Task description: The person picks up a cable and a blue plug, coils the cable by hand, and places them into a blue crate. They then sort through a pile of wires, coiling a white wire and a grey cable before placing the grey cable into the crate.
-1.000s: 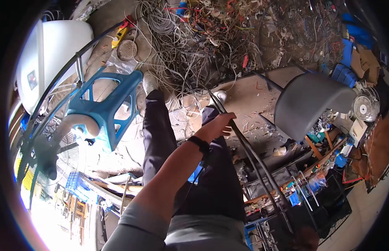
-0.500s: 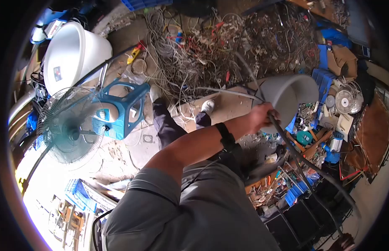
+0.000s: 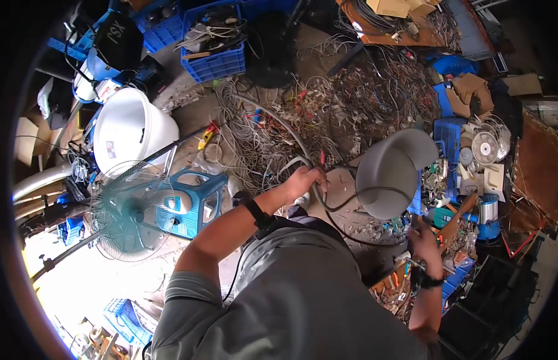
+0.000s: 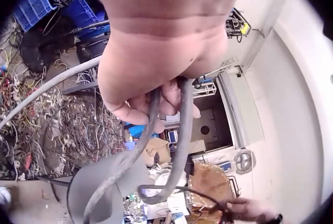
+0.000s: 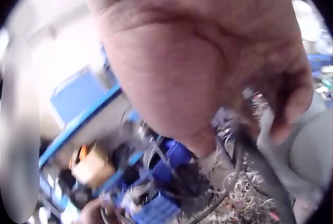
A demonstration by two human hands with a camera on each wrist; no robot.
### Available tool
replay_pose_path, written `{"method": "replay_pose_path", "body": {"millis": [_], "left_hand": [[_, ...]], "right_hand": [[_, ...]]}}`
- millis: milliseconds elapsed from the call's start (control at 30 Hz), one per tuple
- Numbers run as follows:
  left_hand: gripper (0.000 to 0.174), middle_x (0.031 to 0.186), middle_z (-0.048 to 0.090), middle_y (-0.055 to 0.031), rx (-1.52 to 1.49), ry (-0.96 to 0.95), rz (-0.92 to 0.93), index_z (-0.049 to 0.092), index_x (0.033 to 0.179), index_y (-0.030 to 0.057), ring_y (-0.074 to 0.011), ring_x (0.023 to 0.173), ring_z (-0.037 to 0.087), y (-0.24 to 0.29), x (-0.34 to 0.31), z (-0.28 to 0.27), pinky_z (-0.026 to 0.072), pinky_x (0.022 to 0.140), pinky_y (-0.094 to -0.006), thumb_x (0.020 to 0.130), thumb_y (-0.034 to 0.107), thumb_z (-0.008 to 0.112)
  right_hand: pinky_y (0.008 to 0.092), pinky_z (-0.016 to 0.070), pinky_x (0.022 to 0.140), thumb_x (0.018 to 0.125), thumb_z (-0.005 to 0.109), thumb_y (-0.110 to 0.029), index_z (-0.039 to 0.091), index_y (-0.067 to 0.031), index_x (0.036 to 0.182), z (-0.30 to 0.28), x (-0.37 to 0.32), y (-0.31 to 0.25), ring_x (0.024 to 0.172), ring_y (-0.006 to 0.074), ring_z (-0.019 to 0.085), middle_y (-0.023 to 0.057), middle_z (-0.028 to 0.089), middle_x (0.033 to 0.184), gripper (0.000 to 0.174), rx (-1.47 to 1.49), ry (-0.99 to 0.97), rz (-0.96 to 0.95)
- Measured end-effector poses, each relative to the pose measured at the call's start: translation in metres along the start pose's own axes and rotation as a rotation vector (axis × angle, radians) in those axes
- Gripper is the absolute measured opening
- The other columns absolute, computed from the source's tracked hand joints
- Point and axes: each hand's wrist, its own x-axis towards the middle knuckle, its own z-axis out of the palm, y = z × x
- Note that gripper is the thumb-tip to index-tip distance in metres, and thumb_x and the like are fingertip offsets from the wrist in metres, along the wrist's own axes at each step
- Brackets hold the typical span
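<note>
In the head view my left hand (image 3: 306,182) grips a thick grey cable (image 3: 286,125) in front of my body. One length runs away over the floor, and another loops towards the right. My right hand (image 3: 424,240), lower right, has its fingers round that looped part, blurred. Two lengths of the cable (image 4: 179,146) pass through the curled left fingers in the left wrist view. Far below them, the right hand (image 4: 250,208) holds a thinner-looking stretch. In the right wrist view the cable (image 5: 268,174) hangs from beneath the right hand (image 5: 203,68).
A grey curved chair (image 3: 381,174) stands just beyond the loop. Heaped wires and scrap (image 3: 363,99) cover the floor ahead. At left are a fan (image 3: 132,210), a blue stool (image 3: 198,207) and a white tub (image 3: 135,132). Tools and parts (image 3: 399,282) lie at the lower right.
My left hand swung right and then back left with the cable. The right hand has come up from the lower right edge, the cable now bends in a loop, and the head view looks farther ahead.
</note>
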Motion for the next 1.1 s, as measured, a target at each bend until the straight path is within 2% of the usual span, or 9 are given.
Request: {"method": "replay_pose_path", "body": {"millis": [100, 233, 333, 400, 533, 567, 733, 1000, 1100], "left_hand": [[0.034, 0.086, 0.065, -0.0100, 0.208, -0.030, 0.064, 0.066, 0.076, 0.0002, -0.0226, 0.091, 0.062, -0.021, -0.003, -0.008, 0.0442, 0.087, -0.0326, 0.091, 0.016, 0.040], [0.020, 0.079, 0.064, -0.0112, 0.615, -0.114, 0.145, 0.067, 0.079, 0.0076, -0.0272, 0.085, 0.062, -0.056, -0.003, 0.005, 0.0481, 0.078, -0.0380, 0.085, 0.017, 0.050], [0.014, 0.075, 0.061, -0.0117, 0.857, -0.114, 0.130, 0.065, 0.082, 0.0123, -0.0330, 0.078, 0.060, -0.073, -0.006, 0.015, 0.0483, 0.068, -0.0459, 0.081, 0.019, 0.053], [0.024, 0.083, 0.064, -0.0146, 1.154, -0.181, 0.282, 0.067, 0.085, 0.0117, -0.0342, 0.080, 0.062, -0.072, -0.005, 0.014, 0.0496, 0.071, -0.0417, 0.087, 0.023, 0.047], [0.021, 0.080, 0.061, -0.0182, 1.339, -0.048, 0.453, 0.064, 0.090, 0.0111, -0.0373, 0.082, 0.061, -0.081, 0.010, -0.036, 0.0495, 0.070, -0.0496, 0.082, 0.029, 0.056], [0.021, 0.080, 0.061, -0.0182, 1.344, -0.048, 0.463, 0.064, 0.090, 0.0111, -0.0373, 0.082, 0.061, -0.061, 0.008, -0.043, 0.0495, 0.070, -0.0496, 0.082, 0.029, 0.056], [0.034, 0.092, 0.065, -0.0151, 0.890, -0.008, -0.229, 0.070, 0.082, 0.0123, -0.0332, 0.093, 0.060, 0.012, -0.006, -0.063, 0.0487, 0.080, -0.0422, 0.087, 0.038, 0.050], [0.035, 0.105, 0.063, -0.0171, 1.075, -0.217, -0.143, 0.074, 0.083, 0.0155, -0.0337, 0.101, 0.058, 0.005, -0.017, -0.065, 0.0465, 0.087, -0.0408, 0.086, 0.036, 0.046], [0.041, 0.114, 0.059, -0.0214, 1.281, 0.004, -0.321, 0.072, 0.094, 0.0081, -0.0379, 0.108, 0.056, 0.032, -0.029, -0.052, 0.0449, 0.094, -0.0411, 0.086, 0.040, 0.047]], "right_hand": [[0.0408, 0.0426, 0.097, 0.079, 0.075, -0.031, 0.045, 0.0047, 0.129, 0.002, 0.094, -0.137, 0.116, 0.0381, 0.052, 0.0266, 0.052, 0.125, 0.069, 0.042, 0.134, -0.275], [0.0334, 0.0390, 0.101, 0.078, 0.076, -0.040, 0.027, 0.0069, 0.142, 0.039, 0.204, -0.301, 0.123, 0.0273, 0.049, 0.0218, 0.047, 0.136, 0.093, 0.369, -0.316, -0.335], [0.0296, 0.0470, 0.068, 0.089, 0.065, -0.037, 0.060, -0.0005, 0.097, 0.064, 0.254, -0.348, 0.068, 0.0134, 0.059, 0.0023, 0.062, 0.074, 0.037, 0.647, -0.549, -0.410], [0.0308, 0.0440, 0.059, 0.095, 0.057, -0.033, 0.060, -0.0018, 0.083, 0.072, 0.261, -0.351, 0.063, 0.0094, 0.055, -0.0012, 0.060, 0.066, 0.033, 0.701, -0.599, -0.425], [0.0402, 0.0421, 0.054, 0.096, 0.051, -0.037, 0.056, -0.0001, 0.081, 0.039, 0.216, -0.352, 0.059, 0.0312, 0.059, 0.0144, 0.058, 0.061, 0.040, 0.518, -0.214, -0.667], [0.0309, 0.0368, 0.051, 0.100, 0.046, -0.030, 0.049, -0.0020, 0.076, 0.036, 0.204, -0.349, 0.051, 0.0140, 0.042, 0.0030, 0.044, 0.057, 0.037, 0.520, -0.147, -0.712], [0.0360, 0.0381, 0.050, 0.097, 0.052, -0.025, 0.053, -0.0013, 0.081, -0.007, 0.143, -0.360, 0.050, 0.0289, 0.046, 0.0128, 0.046, 0.057, 0.029, 0.451, 0.014, -0.783], [0.0358, 0.0379, 0.050, 0.097, 0.051, -0.020, 0.054, -0.0013, 0.083, -0.013, 0.119, -0.355, 0.049, 0.0276, 0.047, 0.0124, 0.045, 0.059, 0.024, 0.497, 0.040, -0.773], [0.0359, 0.0429, 0.051, 0.097, 0.050, -0.032, 0.059, -0.0040, 0.082, -0.050, 0.126, -0.334, 0.054, 0.0215, 0.057, 0.0096, 0.057, 0.061, 0.033, 0.617, 0.215, -0.632]]}}
